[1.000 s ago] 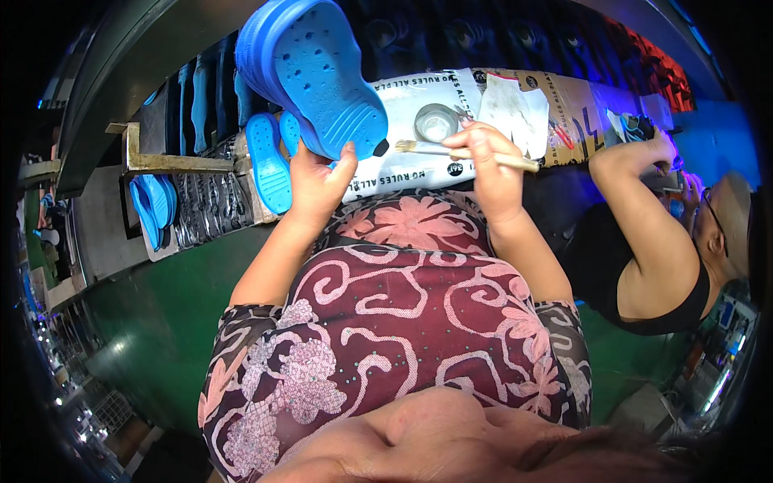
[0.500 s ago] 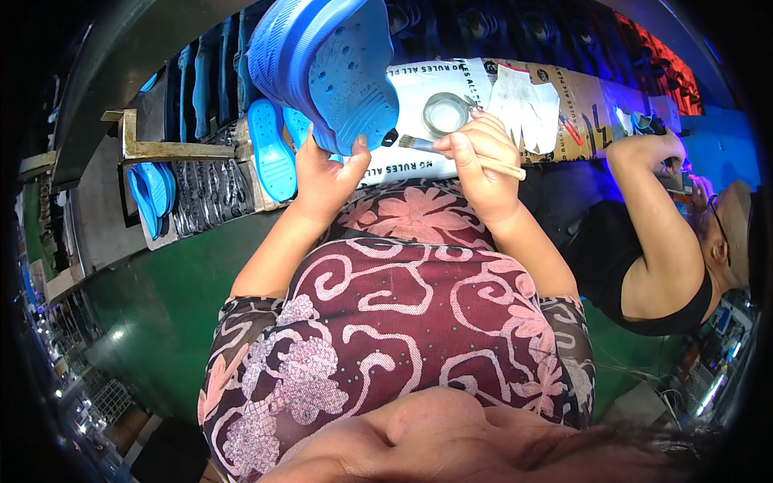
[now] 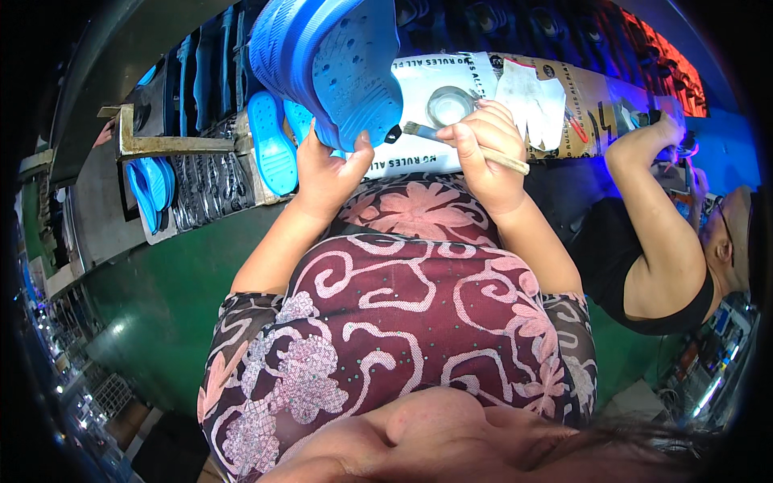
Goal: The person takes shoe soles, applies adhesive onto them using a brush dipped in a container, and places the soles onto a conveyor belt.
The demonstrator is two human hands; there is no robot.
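My left hand (image 3: pixel 334 167) grips the heel end of a blue foam clog (image 3: pixel 354 76), with the thumb on its near edge. The clog is tilted so that its holed inner side shows. A small black piece (image 3: pixel 393 134) sits at the heel rim. In my right hand (image 3: pixel 487 153) is a paintbrush (image 3: pixel 506 161), held by its pale wooden handle. Its bristles point left, just beside the black piece; whether they touch it I cannot tell. Beyond my right hand a round clear glass dish (image 3: pixel 451 109) stands on white printed sheeting (image 3: pixel 415 84).
Blue soles (image 3: pixel 272 145) lie left of my left hand, near a metal bracket (image 3: pixel 181 146). White gloves (image 3: pixel 527 105) and a red-handled tool (image 3: pixel 575 125) lie on brown paper (image 3: pixel 596 121). A co-worker (image 3: pixel 660 241) works at the right. Dark shoe parts (image 3: pixel 555 28) line the back.
My right hand and the brush have shifted slightly up and right. The clog has moved slightly right in my left hand. Part of another person's hand now shows at the far left.
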